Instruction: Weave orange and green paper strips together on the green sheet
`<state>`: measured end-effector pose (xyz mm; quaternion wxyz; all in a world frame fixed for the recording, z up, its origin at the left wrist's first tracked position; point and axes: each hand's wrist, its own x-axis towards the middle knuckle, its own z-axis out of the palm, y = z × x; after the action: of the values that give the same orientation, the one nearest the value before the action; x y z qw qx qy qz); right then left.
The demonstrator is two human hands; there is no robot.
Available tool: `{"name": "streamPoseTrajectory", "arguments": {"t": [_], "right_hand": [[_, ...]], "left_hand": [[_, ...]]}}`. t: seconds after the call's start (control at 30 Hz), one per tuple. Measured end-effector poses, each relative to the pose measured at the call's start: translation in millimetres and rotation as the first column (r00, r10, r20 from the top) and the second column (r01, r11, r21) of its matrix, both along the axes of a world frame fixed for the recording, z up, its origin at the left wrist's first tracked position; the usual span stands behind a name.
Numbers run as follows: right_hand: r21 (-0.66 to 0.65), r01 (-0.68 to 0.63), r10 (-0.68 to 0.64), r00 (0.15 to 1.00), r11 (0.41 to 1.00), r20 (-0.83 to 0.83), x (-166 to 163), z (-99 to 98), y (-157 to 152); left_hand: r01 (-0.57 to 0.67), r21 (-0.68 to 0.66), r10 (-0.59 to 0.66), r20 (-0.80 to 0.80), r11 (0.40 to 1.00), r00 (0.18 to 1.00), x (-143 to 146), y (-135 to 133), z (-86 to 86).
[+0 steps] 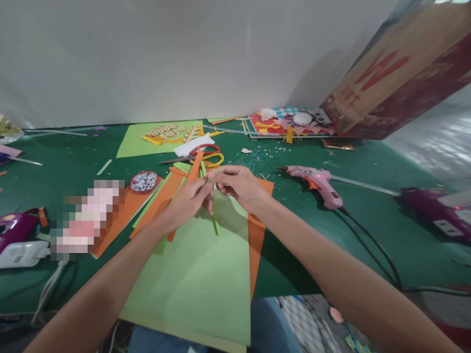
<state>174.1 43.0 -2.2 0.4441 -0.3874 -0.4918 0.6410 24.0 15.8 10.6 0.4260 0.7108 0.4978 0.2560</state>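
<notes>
My left hand [191, 198] and my right hand [237, 184] meet above a light green sheet [198, 284], fingertips pinched together. Between them is a narrow green paper strip [216, 225], its tail hanging below the fingers. An orange strip [195, 166] rises beside my left fingers; whether that hand grips it too, I cannot tell. The exact fold or crossing at the fingertips is hidden. Orange strips [156, 203] and green ones lie loosely under my left wrist. Just beyond my hands rest scissors [209, 159] with red and yellow handles.
A pink glue gun [320, 184] lies to the right, its cord trailing forward. At left are a round case of small beads [143, 182], a blurred pink object [90, 215] and a white plug [24, 254]. A paper bag [397, 73] leans at back right near decorated cards [290, 122].
</notes>
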Motion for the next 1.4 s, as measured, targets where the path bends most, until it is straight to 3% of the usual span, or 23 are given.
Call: {"name": "streamPoseTrajectory", "arguments": {"t": [0.47, 0.73, 1.23, 1.4], "right_hand": [[0.031, -0.008, 0.008, 1.0, 0.999, -0.002, 0.3, -0.5, -0.9], [0.068, -0.035, 0.037, 0.999, 0.997, -0.018, 0.3, 0.8, 0.1], [0.044, 0.066, -0.065, 0.998, 0.997, -0.02, 3.7, 3.1, 2.0], [0.008, 0.037, -0.037, 0.999, 0.999, -0.005, 2.9, 6.9, 0.9]], "left_hand": [[-0.001, 0.005, 0.001, -0.011, 1.0, 1.0, -1.3, 0.1, -1.0], [0.004, -0.023, -0.002, 0.104, 1.0, 0.995, -0.9, -0.2, 0.6], [0.013, -0.043, -0.009, 0.09, 0.999, 0.996, 0.6, -3.0, 4.9], [0.002, -0.041, 0.003, 0.115, 0.999, 0.993, 0.8, -2.4, 3.6]]}}
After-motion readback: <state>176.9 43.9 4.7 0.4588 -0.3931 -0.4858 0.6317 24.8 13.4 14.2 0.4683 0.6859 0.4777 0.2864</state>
